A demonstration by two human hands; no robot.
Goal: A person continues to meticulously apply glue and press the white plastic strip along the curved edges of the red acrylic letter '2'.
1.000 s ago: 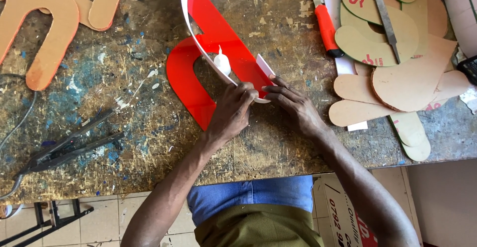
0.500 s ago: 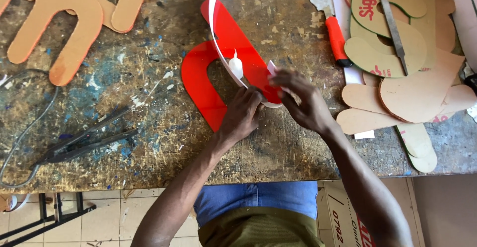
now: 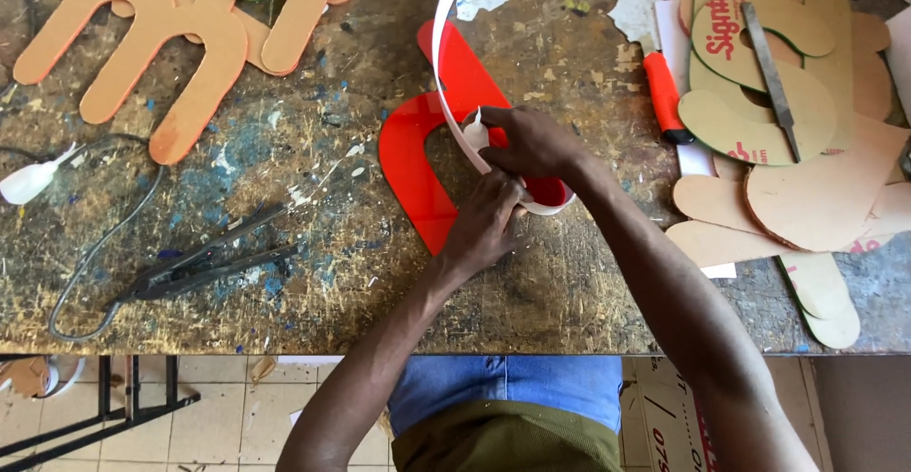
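The left hand [image 3: 489, 225] is pressing down with fingers closed on the white strip [image 3: 446, 74], hiding the near end of the red letter shape [image 3: 418, 159]. The right hand [image 3: 536, 145] is pinching a small white bottle [image 3: 474, 133], half hidden, just behind it. The strip is curving away toward the far bench edge. Bare worktable [image 3: 313, 197] is lying open at the left.

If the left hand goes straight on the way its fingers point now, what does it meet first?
The left hand points up and slightly right. Its fingertips already touch the white strip at the red cut-out shape; just beyond is probably the right hand, though depth is unclear.
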